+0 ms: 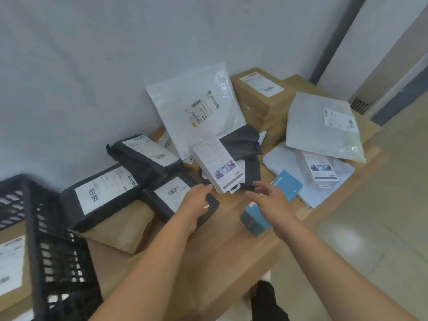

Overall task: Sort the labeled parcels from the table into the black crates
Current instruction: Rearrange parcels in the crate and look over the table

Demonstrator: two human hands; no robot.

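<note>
Left hand, right hand: grip spread, nothing held. Suggest clasping white box by long edges, then near-left crate.

The black crate is running off the left edge; the right hand is partly hiding, perhaps, a blue box.

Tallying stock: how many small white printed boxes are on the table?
2. The centre white box sits tilted mid-table, overlapping a dark bag; the right white box lies partly under a pale mailer. Others may be buried in the pile.
</note>
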